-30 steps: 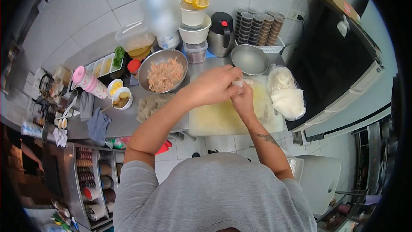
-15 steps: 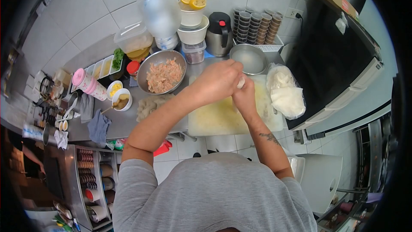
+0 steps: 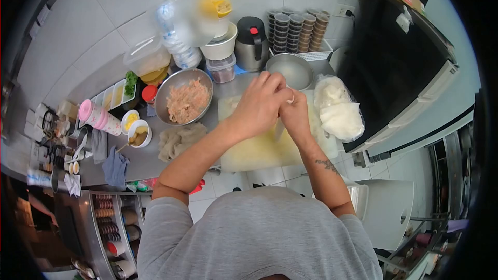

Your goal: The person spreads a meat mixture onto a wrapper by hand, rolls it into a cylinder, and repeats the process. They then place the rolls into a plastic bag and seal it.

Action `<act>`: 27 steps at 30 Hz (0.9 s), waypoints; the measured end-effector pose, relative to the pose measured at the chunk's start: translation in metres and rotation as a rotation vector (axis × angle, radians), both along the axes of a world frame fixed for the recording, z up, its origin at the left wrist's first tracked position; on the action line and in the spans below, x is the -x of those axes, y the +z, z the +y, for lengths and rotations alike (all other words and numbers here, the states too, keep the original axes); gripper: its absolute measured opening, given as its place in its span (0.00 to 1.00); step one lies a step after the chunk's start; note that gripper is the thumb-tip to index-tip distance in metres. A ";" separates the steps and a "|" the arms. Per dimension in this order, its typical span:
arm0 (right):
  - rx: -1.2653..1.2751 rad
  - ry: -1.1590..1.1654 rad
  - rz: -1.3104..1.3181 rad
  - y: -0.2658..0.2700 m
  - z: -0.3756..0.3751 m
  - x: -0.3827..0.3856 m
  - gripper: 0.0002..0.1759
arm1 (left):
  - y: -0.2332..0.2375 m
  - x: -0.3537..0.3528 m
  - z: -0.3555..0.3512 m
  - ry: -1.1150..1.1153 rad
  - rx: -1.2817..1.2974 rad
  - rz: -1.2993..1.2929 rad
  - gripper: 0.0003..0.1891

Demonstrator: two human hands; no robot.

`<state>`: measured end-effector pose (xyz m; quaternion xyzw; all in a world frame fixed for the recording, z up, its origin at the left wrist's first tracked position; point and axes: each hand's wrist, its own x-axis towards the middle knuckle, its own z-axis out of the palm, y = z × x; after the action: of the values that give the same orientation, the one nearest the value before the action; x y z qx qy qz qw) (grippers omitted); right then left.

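Above the pale cutting board (image 3: 241, 150), my left hand (image 3: 259, 103) and my right hand (image 3: 295, 115) meet with fingers pinched. Between them is a thin whitish piece (image 3: 280, 127), mostly hidden by my fingers, with a bit showing at the fingertips and a strip hanging below; I cannot tell its exact kind. Just beyond my hands sits a round metal pan (image 3: 290, 67) with cloudy liquid. Right of the board lies a clear plastic bag (image 3: 340, 116) with white, soft sheets. A metal bowl (image 3: 162, 96) of shredded pinkish-orange filling stands to the left.
A crumpled beige cloth (image 3: 179, 142) lies left of the board. Small white bowls (image 3: 146, 140), a pink tumbler (image 3: 98, 116) and a blue cloth (image 3: 115, 166) are farther left. Behind stand a steel jug (image 3: 251, 44), stacked tubs (image 3: 220, 49) and lidded cups (image 3: 295, 28). A dark-fronted appliance (image 3: 394, 83) borders the right.
The view has shifted, so the counter items appear farther left. Both hands stay together over the board, and a white strip now shows more clearly below them.
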<state>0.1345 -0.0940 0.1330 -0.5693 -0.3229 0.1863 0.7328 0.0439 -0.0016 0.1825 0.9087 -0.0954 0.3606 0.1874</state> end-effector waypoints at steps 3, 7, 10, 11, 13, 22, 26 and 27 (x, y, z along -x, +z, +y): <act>0.080 -0.014 0.029 0.014 -0.010 -0.005 0.11 | 0.002 -0.027 0.018 -0.093 0.289 0.015 0.13; 0.102 -0.065 0.066 0.019 -0.016 -0.013 0.16 | -0.057 -0.104 0.066 0.135 0.158 0.372 0.13; 0.085 -0.100 0.098 0.016 -0.014 -0.019 0.17 | -0.094 -0.138 0.059 0.238 -0.164 0.668 0.16; 0.091 -0.106 0.101 0.012 -0.013 -0.024 0.17 | -0.099 -0.145 0.057 0.233 -0.224 0.752 0.17; 0.098 -0.119 0.105 0.009 -0.012 -0.033 0.17 | -0.109 -0.158 0.056 0.247 -0.286 0.810 0.16; 0.133 -0.158 0.110 0.004 -0.001 -0.057 0.16 | -0.040 -0.140 0.066 -0.176 0.844 0.314 0.16; 0.085 -0.092 0.142 -0.004 0.003 -0.057 0.13 | -0.027 -0.085 0.034 -0.169 0.234 -0.020 0.15; 0.061 -0.071 0.146 -0.005 0.004 -0.056 0.12 | -0.027 -0.075 0.028 -0.124 0.024 -0.082 0.14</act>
<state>0.1905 -0.0897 0.1282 -0.5873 -0.2425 0.2111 0.7428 0.1194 0.0267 0.1559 0.8832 -0.1548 0.3864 0.2162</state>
